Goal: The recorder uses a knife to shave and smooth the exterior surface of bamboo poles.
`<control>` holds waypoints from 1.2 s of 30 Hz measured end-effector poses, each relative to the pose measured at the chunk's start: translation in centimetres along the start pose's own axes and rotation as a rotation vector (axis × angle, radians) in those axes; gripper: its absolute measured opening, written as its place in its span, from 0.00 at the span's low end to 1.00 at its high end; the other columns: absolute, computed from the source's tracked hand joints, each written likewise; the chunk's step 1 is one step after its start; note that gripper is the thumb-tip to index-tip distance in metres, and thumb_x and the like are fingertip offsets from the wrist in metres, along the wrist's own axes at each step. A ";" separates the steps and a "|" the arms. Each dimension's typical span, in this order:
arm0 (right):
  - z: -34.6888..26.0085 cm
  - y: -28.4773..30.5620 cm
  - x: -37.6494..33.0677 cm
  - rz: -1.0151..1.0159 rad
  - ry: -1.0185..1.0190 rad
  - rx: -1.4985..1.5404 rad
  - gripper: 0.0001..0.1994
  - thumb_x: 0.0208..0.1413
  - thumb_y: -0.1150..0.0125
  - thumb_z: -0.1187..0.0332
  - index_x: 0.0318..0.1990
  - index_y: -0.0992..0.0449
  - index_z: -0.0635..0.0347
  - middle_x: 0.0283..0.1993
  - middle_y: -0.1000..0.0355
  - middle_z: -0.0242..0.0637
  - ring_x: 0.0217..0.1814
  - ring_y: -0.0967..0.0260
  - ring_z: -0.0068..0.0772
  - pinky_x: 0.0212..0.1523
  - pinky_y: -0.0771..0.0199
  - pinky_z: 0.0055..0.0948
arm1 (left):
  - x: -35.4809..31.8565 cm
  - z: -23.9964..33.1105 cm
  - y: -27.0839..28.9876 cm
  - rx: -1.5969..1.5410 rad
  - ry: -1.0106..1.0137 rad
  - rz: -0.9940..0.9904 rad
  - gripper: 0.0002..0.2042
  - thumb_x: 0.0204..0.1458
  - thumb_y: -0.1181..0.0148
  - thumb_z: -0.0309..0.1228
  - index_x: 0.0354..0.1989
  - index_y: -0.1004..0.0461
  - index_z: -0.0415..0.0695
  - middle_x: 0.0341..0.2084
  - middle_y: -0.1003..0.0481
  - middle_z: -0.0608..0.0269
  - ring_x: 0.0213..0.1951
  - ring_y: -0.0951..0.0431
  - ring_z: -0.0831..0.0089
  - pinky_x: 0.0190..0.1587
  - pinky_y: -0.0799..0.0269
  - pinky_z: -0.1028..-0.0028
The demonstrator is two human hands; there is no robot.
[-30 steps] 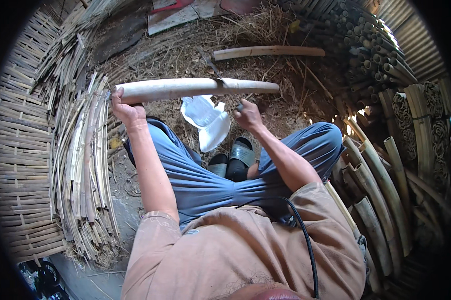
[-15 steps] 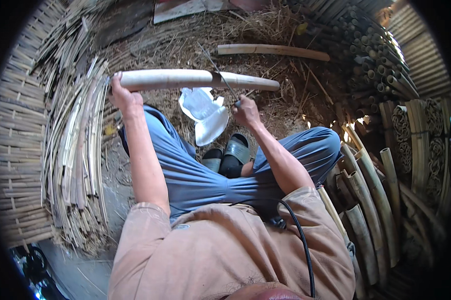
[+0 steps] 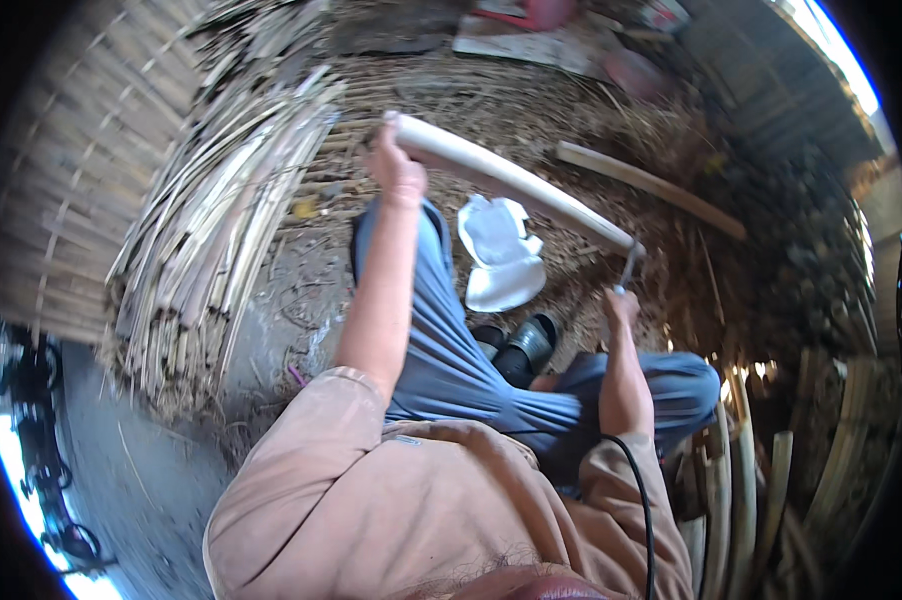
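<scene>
A long pale bamboo piece slants across the space in front of my knees, its left end higher in the picture. My left hand is closed around that left end. At the other end, a knife's thin blade touches or crosses the bamboo; which of the two, I cannot tell. The knife's handle is in my closed right hand, mostly hidden by the fingers. Under the bamboo, a crumpled whitish plastic sheet lies on the ground before my sandals.
Split bamboo strips lie in a thick pile at left beside a woven wall. Another bamboo length rests on the littered ground beyond. Upright bamboo poles crowd my right knee. A black cable hangs over my right arm.
The view has turned, shifting the scene. Along the bamboo, the knife has gone from near the middle to the right end. The bamboo now slants more, and my left hand still holds it.
</scene>
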State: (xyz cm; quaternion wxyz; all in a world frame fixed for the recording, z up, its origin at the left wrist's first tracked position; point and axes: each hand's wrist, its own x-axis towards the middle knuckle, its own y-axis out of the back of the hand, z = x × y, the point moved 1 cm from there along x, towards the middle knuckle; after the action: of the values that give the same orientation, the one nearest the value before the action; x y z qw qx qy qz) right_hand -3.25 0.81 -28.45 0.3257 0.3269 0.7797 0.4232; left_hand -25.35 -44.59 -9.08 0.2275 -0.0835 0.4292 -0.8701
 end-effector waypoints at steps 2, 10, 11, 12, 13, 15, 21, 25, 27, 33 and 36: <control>-0.7 0.1 0.1 0.002 0.039 0.041 0.24 0.46 0.32 0.52 0.41 0.18 0.68 0.44 0.20 0.57 0.51 0.21 0.56 0.51 0.22 0.46 | -0.4 -0.3 -0.3 -0.132 -0.099 -0.111 0.13 0.47 0.35 0.37 0.38 0.25 0.45 0.36 0.26 0.62 0.42 0.25 0.65 0.49 0.30 0.63; -1.1 0.4 1.2 -0.020 -0.015 0.031 0.27 0.46 0.31 0.55 0.45 0.19 0.73 0.48 0.20 0.58 0.55 0.22 0.55 0.54 0.24 0.44 | -2.8 1.9 -2.1 -0.206 0.034 -0.346 0.24 0.48 0.29 0.22 0.53 0.32 0.46 0.46 0.27 0.63 0.50 0.28 0.70 0.56 0.31 0.69; -1.1 0.1 1.3 -0.089 0.000 0.036 0.27 0.47 0.32 0.56 0.46 0.19 0.74 0.48 0.20 0.59 0.56 0.22 0.54 0.55 0.24 0.44 | -3.1 2.0 -2.4 -0.216 0.001 -0.385 0.25 0.48 0.28 0.22 0.54 0.32 0.46 0.46 0.27 0.63 0.51 0.28 0.70 0.57 0.31 0.69; -1.0 -0.1 1.3 -0.075 -0.003 0.040 0.27 0.46 0.31 0.56 0.45 0.19 0.75 0.48 0.20 0.60 0.55 0.22 0.54 0.55 0.24 0.44 | -3.3 2.2 -2.7 -0.214 -0.005 -0.406 0.26 0.48 0.25 0.23 0.54 0.32 0.47 0.46 0.27 0.63 0.52 0.28 0.70 0.58 0.31 0.69; -0.9 -0.2 1.4 -0.011 -0.018 0.024 0.27 0.46 0.31 0.56 0.45 0.19 0.75 0.48 0.20 0.60 0.55 0.22 0.54 0.55 0.24 0.44 | -3.7 2.3 -2.9 -0.231 0.010 -0.450 0.27 0.48 0.25 0.23 0.56 0.31 0.47 0.50 0.26 0.62 0.53 0.27 0.69 0.61 0.32 0.68; -0.7 -0.5 1.6 -0.046 -0.024 0.064 0.28 0.45 0.30 0.55 0.45 0.19 0.75 0.48 0.21 0.60 0.55 0.22 0.54 0.54 0.24 0.44 | -4.1 2.7 -3.1 -0.227 0.042 -0.548 0.28 0.47 0.26 0.22 0.56 0.31 0.47 0.55 0.25 0.59 0.58 0.28 0.65 0.65 0.34 0.66; 0.3 -0.6 2.3 0.012 -0.064 0.069 0.26 0.43 0.30 0.54 0.42 0.18 0.73 0.44 0.19 0.55 0.50 0.20 0.52 0.52 0.23 0.43 | -5.1 3.5 -3.4 -0.257 0.053 -0.751 0.30 0.45 0.25 0.27 0.58 0.28 0.52 0.59 0.27 0.54 0.64 0.30 0.54 0.68 0.35 0.52; 0.5 -0.8 2.4 -0.007 -0.065 0.068 0.27 0.43 0.31 0.54 0.42 0.18 0.72 0.45 0.19 0.55 0.51 0.21 0.51 0.52 0.23 0.43 | -5.1 3.6 -3.4 -0.258 0.066 -0.838 0.30 0.45 0.25 0.29 0.59 0.28 0.54 0.60 0.27 0.53 0.65 0.31 0.54 0.69 0.37 0.51; 0.5 -0.9 2.5 -0.001 -0.068 0.061 0.27 0.44 0.32 0.53 0.42 0.18 0.72 0.45 0.19 0.55 0.51 0.21 0.51 0.52 0.23 0.42 | -5.1 3.5 -3.3 -0.303 0.091 -0.849 0.30 0.45 0.25 0.29 0.60 0.28 0.54 0.60 0.28 0.53 0.65 0.31 0.53 0.69 0.37 0.51; 0.7 -1.0 2.7 0.013 -0.077 0.052 0.27 0.44 0.32 0.53 0.43 0.18 0.72 0.45 0.19 0.54 0.51 0.21 0.51 0.52 0.23 0.43 | -4.9 3.5 -3.1 -0.323 0.107 -0.856 0.31 0.45 0.26 0.28 0.61 0.28 0.53 0.61 0.28 0.52 0.65 0.31 0.52 0.69 0.38 0.51; 0.9 -1.1 3.0 0.000 -0.080 0.078 0.27 0.44 0.32 0.53 0.43 0.18 0.72 0.45 0.19 0.55 0.51 0.21 0.51 0.52 0.23 0.42 | -4.9 3.6 -3.2 -0.340 0.109 -0.874 0.31 0.45 0.26 0.28 0.61 0.29 0.52 0.61 0.29 0.52 0.65 0.32 0.52 0.69 0.38 0.50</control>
State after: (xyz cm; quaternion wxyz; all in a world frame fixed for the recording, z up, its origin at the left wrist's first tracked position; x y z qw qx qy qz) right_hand -4.56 3.07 -30.47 0.3437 0.3559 0.7819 0.3791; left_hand -20.85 -43.13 -4.13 -0.1999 -0.2467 0.5015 -0.8048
